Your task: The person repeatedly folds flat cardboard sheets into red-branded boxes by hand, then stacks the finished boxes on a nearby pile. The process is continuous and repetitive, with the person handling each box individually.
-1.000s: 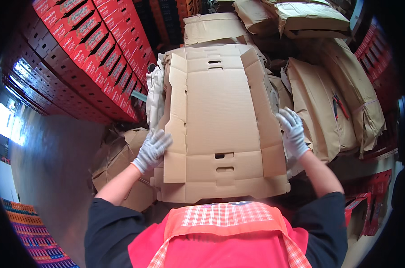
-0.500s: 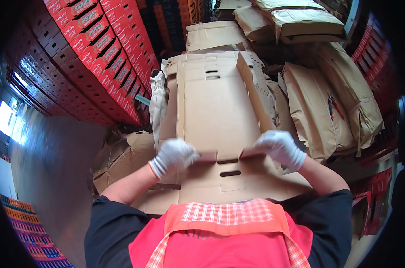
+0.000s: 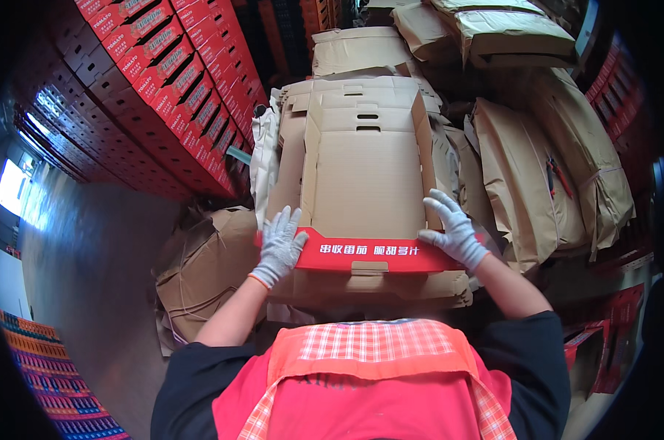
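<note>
In front of me lies a partly folded cardboard box (image 3: 369, 172), brown inside, with its two long sides standing up. Its near end wall (image 3: 369, 251) is raised and folded over, showing a red printed face with a small brown tab at the lower middle. My left hand (image 3: 281, 240), in a white knit glove, rests on the left near corner with fingers spread. At the right near corner my gloved right hand (image 3: 453, 229) lies against the box, thumb and fingers apart. The far end of the box is still flat, with slots cut in it.
Flat cardboard sheets (image 3: 390, 284) lie under the box. Stacked red boxes (image 3: 172, 81) rise at the left. Paper-wrapped bundles (image 3: 526, 176) lie at the right, with red-handled pliers (image 3: 559, 177) on one. Another wrapped bundle (image 3: 207, 271) sits at the near left.
The near flap has come up and over, so its red face now shows. Both hands went from gripping the corner flaps to lying spread at the two near corners.
</note>
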A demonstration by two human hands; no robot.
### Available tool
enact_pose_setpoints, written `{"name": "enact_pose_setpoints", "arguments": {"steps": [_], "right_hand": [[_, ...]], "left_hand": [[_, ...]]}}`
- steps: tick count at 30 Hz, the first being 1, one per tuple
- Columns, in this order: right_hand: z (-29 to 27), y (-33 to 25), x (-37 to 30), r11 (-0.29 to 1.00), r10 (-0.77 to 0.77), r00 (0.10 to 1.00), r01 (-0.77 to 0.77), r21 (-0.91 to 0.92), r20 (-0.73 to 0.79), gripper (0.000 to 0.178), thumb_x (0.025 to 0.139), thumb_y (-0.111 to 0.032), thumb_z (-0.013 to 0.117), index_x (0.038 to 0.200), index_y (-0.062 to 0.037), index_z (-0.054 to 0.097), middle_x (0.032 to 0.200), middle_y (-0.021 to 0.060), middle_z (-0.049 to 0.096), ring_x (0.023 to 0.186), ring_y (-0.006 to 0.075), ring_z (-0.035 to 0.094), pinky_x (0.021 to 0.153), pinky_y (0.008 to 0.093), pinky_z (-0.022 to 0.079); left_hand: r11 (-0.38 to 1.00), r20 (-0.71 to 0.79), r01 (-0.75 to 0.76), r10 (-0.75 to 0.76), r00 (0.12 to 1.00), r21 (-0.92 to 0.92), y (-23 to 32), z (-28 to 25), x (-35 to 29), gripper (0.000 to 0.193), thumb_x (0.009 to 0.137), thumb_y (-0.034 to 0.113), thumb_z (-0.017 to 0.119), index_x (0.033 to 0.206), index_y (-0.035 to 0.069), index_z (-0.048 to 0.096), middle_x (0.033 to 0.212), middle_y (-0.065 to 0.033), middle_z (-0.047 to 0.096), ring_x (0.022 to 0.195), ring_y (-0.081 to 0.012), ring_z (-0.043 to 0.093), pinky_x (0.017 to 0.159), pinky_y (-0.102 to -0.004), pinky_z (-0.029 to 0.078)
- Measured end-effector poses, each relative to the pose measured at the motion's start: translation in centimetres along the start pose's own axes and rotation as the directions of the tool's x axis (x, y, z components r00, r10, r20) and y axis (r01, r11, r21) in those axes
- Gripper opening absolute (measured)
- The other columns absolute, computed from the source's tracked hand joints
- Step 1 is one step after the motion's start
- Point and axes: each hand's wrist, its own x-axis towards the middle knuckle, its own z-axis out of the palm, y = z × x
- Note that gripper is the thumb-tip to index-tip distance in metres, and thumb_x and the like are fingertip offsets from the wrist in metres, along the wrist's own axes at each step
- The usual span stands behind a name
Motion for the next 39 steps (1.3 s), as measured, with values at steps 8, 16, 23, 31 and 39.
{"name": "enact_pose_setpoints", "arguments": {"steps": [8, 16, 23, 31, 39], "right_hand": [[0.6, 2.9, 1.5, -0.089, 0.520, 0.788, -0.334, 0.938, 0.330, 0.071, 0.078, 0.000, 0.055, 0.147, -0.0038, 0.040, 0.101, 0.0059, 0.063, 0.078, 0.0127, 0.061, 0.072, 0.0236, 0.052], [-14.3, -13.3, 7.3, 0.922, -0.026, 0.987, 0.086, 0.376, -0.161, 0.067, 0.070, -0.010, 0.063, 0.135, -0.0042, 0.053, 0.129, 0.0145, 0.058, 0.099, 0.0239, 0.062, 0.086, 0.0336, 0.051], [-10.5, -20.7, 9.8, 0.918, -0.397, 0.917, 0.396, 0.041, 0.036, 0.048, 0.077, -0.014, 0.071, 0.124, -0.0062, 0.061, 0.116, 0.0186, 0.065, 0.102, 0.0361, 0.066, 0.088, 0.0385, 0.053], [-9.3, -16.8, 13.1, 0.998, -0.057, 0.956, 0.060, 0.002, -0.288, 0.037, 0.085, -0.027, 0.069, 0.112, -0.0036, 0.061, 0.100, 0.0202, 0.068, 0.094, 0.0357, 0.067, 0.086, 0.0406, 0.052], [-14.8, -13.9, 10.9, 0.985, -0.149, 0.960, 0.123, -0.122, -0.236, 0.023, 0.090, -0.023, 0.067, 0.100, -0.0022, 0.066, 0.080, 0.0176, 0.069, 0.074, 0.0372, 0.069, 0.070, 0.0402, 0.055]], "left_hand": [[-0.652, 0.311, 0.138, -0.157, 0.937, -0.745, 2.7, 5.5, 0.4, 0.079, 0.087, 0.009, 0.062, 0.157, 0.007, 0.025, 0.118, -0.0040, 0.061, 0.099, -0.0141, 0.062, 0.096, -0.0350, 0.051], [-0.907, 0.455, 0.340, 0.200, 0.868, -0.249, 11.9, 6.4, -2.4, 0.021, 0.088, 0.024, 0.055, 0.100, 0.009, 0.065, 0.108, -0.0124, 0.067, 0.104, -0.0293, 0.064, 0.095, -0.0487, 0.052], [0.006, 0.431, 0.450, 0.301, 0.851, -0.893, 13.8, 3.5, -3.2, 0.023, 0.087, 0.019, 0.060, 0.103, 0.003, 0.062, 0.099, -0.0085, 0.062, 0.084, -0.0217, 0.062, 0.076, -0.0331, 0.053], [0.862, -0.578, -0.502, 0.444, 0.684, 0.068, 13.5, -17.0, 1.6, 0.099, 0.059, 0.070, 0.076, 0.120, -0.006, 0.060, 0.127, -0.0271, 0.055, 0.125, -0.0413, 0.050, 0.108, -0.0583, 0.034], [0.830, -0.235, -0.556, 0.534, 0.812, -0.038, 13.6, -20.6, 8.9, 0.093, 0.053, 0.078, 0.076, 0.095, -0.004, 0.064, 0.091, -0.0214, 0.064, 0.089, -0.0358, 0.063, 0.083, -0.0442, 0.050]]}}
